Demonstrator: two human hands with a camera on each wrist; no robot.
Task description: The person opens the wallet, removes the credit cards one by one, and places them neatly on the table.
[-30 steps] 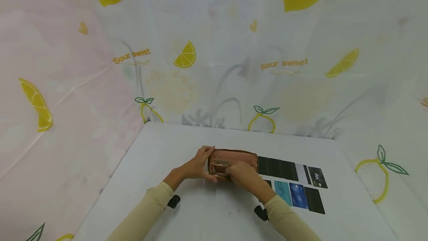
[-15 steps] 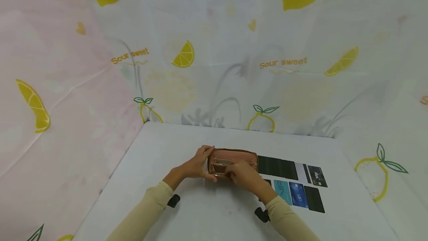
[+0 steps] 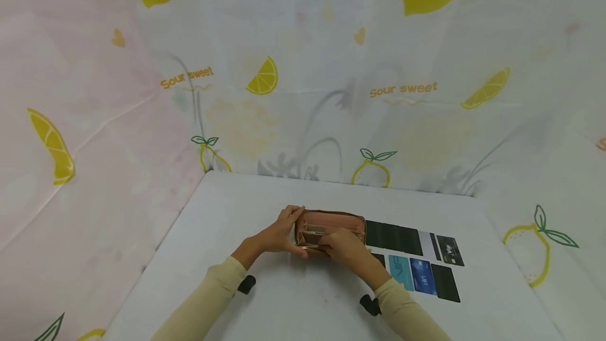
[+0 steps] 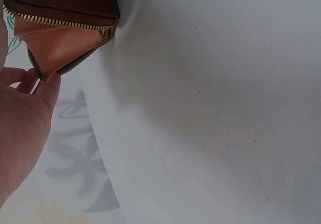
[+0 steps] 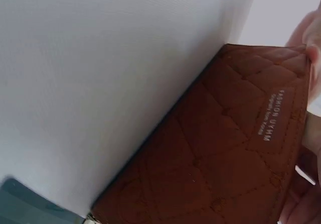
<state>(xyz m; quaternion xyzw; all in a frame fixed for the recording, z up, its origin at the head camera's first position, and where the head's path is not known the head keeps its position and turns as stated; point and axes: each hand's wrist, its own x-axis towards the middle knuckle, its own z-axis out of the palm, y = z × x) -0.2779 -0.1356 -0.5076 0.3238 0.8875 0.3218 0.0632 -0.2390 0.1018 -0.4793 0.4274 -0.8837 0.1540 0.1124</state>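
Observation:
A brown quilted zip wallet (image 3: 331, 219) stands unzipped on the white table, its pink lining and inner pockets showing. My left hand (image 3: 279, 234) grips its left end; the left wrist view has the fingertips (image 4: 49, 86) pinching the zippered edge. Inside the wallet, a pale flat piece (image 3: 315, 229) shows in a pocket. My right hand (image 3: 347, 249) reaches into the wallet's front compartment with bent fingers. Whatever is between those fingers is hidden. In the right wrist view, the wallet's outer face (image 5: 215, 148) bears a small lettered label (image 5: 272, 114).
Two rows of cards lie right of the wallet: several black ones (image 3: 395, 238), a white striped card (image 3: 427, 246), a black VIP card (image 3: 450, 250), a teal card (image 3: 400, 271), a blue card (image 3: 423, 277) and another dark card (image 3: 445, 283). A lemon-print cloth (image 3: 303, 120) hangs behind.
The right hand's fingers shift very slightly at the wallet's pocket. The left hand, wallet and cards stay in place; the head view sways a little.

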